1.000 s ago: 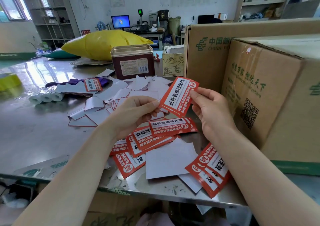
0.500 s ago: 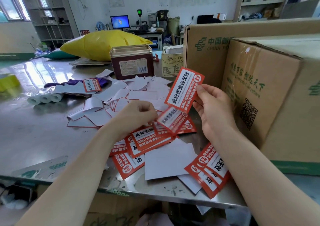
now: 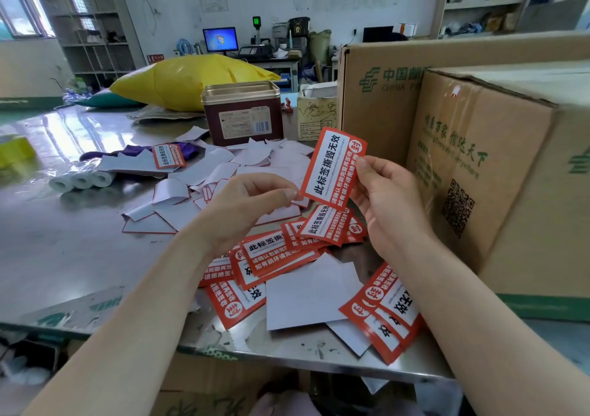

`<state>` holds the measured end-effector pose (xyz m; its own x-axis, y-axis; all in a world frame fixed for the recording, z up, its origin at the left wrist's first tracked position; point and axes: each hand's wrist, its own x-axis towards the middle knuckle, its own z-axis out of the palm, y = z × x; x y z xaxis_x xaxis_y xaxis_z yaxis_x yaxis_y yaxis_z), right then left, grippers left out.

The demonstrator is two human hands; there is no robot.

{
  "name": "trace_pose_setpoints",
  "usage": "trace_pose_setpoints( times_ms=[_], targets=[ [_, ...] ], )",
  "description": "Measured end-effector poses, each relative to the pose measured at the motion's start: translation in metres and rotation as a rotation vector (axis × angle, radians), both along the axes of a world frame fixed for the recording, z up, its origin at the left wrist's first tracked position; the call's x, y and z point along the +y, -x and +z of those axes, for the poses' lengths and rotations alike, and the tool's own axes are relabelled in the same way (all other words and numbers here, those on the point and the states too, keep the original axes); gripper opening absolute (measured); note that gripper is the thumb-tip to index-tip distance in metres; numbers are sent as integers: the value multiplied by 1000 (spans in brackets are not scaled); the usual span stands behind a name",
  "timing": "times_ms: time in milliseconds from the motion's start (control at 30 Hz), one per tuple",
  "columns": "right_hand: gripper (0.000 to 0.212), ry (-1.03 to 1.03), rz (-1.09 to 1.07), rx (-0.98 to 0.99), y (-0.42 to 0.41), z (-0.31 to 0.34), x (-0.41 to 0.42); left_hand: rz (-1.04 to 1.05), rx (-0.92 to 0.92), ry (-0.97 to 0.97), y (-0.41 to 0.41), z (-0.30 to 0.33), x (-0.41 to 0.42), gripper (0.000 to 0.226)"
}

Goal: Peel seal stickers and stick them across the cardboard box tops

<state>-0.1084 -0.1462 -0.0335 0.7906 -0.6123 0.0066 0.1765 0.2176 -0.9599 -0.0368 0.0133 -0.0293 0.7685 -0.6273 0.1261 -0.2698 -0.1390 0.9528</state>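
The cardboard box (image 3: 498,173) stands at my right on the steel worktop (image 3: 48,240), beside loose seal stickers (image 3: 277,252). Above them my right hand (image 3: 388,201) pinches one red seal sticker (image 3: 332,168) upright, while my left hand (image 3: 245,205) pinches its lower corner.
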Motion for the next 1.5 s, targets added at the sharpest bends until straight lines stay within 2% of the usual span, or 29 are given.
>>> trace_pose_setpoints(
  times_ms=[300, 433, 500, 600, 667, 767, 900, 1200, 1500],
  targets=[
    [20, 31, -27, 9, -2, -2, -1, -23, 17, -3, -3, -3, -1, 15],
    [18, 47, -40, 12, -3, -4, -1, -42, 13, -3, -4, -4, 0, 20],
    [18, 204, -119, 25, -3, -8, -2, -41, -3, -14, -4, -4, 0, 22],
    [21, 649, -246, -34, 1, -9, 1, -15, 1, 11, -5, -4, 0, 19],
    [15, 869, -128, -91, 2, -6, 9, 23, 2, 53, -6, -5, 1, 16],
    [19, 1035, 127, -52, 1, -6, 22, 56, -68, 91, -5, -6, 1, 18],
    [27, 1171, 116, -2, -1, -8, 20, 88, -69, 114, -5, -6, 0, 16],
    [20, 1163, 37, -48, 0, -9, 21, 126, -267, 24, -3, -7, -2, 15],
    [22, 1169, 45, -23, -1, -11, 21, 113, -298, 9, -4, -7, -2, 13]
  ],
)
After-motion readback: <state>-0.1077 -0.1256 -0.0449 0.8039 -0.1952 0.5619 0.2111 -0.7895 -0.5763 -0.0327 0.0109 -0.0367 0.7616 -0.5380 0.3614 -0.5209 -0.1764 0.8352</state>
